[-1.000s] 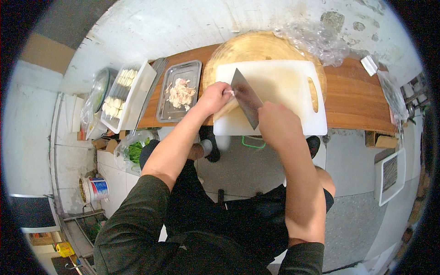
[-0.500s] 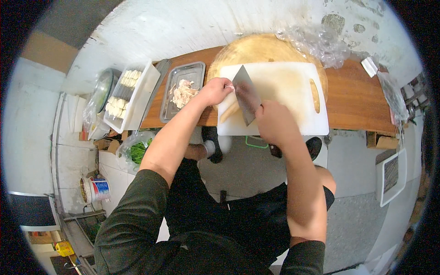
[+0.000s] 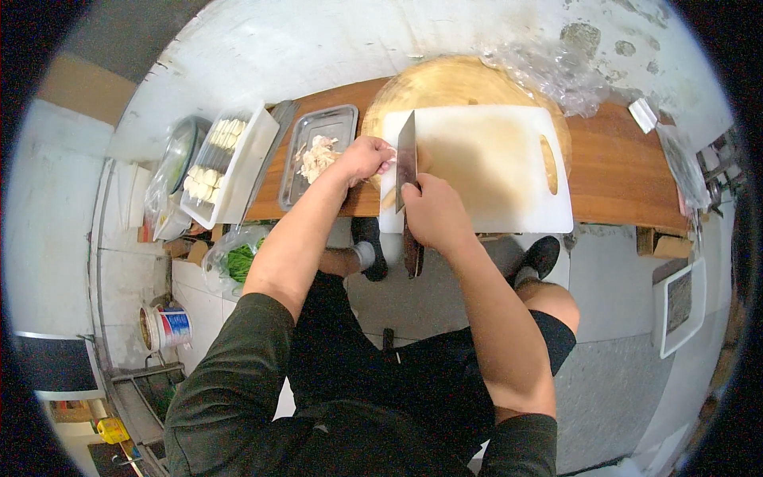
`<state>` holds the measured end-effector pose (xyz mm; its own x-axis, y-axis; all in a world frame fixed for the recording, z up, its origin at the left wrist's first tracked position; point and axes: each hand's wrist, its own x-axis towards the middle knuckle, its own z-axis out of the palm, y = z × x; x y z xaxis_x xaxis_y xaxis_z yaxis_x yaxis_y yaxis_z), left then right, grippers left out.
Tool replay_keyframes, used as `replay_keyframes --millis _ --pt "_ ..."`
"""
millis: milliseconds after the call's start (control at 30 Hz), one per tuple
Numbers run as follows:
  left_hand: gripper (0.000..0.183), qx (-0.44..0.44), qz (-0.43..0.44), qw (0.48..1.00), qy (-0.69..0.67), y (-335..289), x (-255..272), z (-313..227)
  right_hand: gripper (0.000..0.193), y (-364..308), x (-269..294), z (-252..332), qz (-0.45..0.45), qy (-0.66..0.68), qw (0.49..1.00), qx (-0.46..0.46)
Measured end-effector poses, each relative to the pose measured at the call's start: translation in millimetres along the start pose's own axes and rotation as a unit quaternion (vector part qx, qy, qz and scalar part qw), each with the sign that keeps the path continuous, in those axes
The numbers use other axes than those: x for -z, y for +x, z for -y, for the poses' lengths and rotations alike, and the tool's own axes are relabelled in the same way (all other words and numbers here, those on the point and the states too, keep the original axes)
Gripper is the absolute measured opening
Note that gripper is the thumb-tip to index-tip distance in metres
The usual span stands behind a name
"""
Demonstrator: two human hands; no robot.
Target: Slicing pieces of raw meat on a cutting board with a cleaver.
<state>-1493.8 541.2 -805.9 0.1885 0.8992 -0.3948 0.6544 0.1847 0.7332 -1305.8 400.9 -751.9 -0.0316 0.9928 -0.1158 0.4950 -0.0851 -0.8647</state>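
My right hand (image 3: 435, 213) grips the dark handle of a cleaver (image 3: 406, 155). The blade stands nearly on edge at the left side of a white cutting board (image 3: 520, 131). Just left of the blade, the fingertips of my left hand (image 3: 367, 160) pinch a small pale piece of meat, mostly hidden by the fingers. A narrow pale strip lies near the board's left edge, partly behind the cleaver. Beyond my left wrist, a metal tray (image 3: 345, 117) holds a heap of pale shredded meat (image 3: 318, 159).
Under the board lies a round wooden chopping block (image 3: 445, 75) on a brown wooden table (image 3: 604, 159). Crumpled clear plastic (image 3: 548, 75) rests behind it. At left stands a white bin (image 3: 253, 147) beside pale pieces in rows. Bagged greens (image 3: 240, 261) and a bucket (image 3: 167, 327) sit lower left.
The cleaver has moved left and turned from slanting to nearly straight, with my right hand following. My left hand has drawn slightly left. My right foot and knee have shifted.
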Motion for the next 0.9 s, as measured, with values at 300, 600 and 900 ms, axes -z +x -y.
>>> replay_keyframes --millis 300,600,900 --pt "0.025 -0.015 -0.011 0.995 0.093 1 13 6 0.032 2 -79 0 -0.074 0.247 0.965 -0.051" --pt "0.027 -0.094 -0.025 0.972 0.212 5 17 15 0.029 1 -111 23 -0.108 0.350 0.928 -0.062" --pt "0.032 -0.152 -0.073 0.958 0.230 16 17 49 0.037 9 -121 26 -0.131 0.255 0.956 -0.069"
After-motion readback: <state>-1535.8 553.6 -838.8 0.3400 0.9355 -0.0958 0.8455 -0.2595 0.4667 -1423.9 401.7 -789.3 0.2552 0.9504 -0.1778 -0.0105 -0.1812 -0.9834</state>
